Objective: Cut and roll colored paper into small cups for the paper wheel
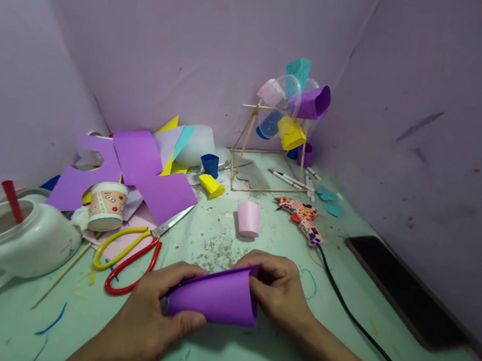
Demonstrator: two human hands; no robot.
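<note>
A rolled purple paper tube (216, 296) lies sideways between my two hands, low over the table. My left hand (165, 303) wraps its left end, thumb along the near side. At the right end, my right hand (279, 285) pinches the rim, the thumb at the opening and the fingers behind. A seam shows along the top of the tube. Just beyond it stands a small pink paper cup (248, 219). Scissors (157, 231) with one yellow and one red handle lie left of it, blades pointing away. A flower-patterned glue gun (302, 214) rests to the right.
At the back, a stick frame (235, 161) carries a wheel of clear discs (281, 107) with coloured paper cups. Purple paper scraps (136, 157), a printed paper cup (107, 207) and a white pot (34, 238) crowd the left. A black cord (353, 310) and a phone (402, 291) lie right.
</note>
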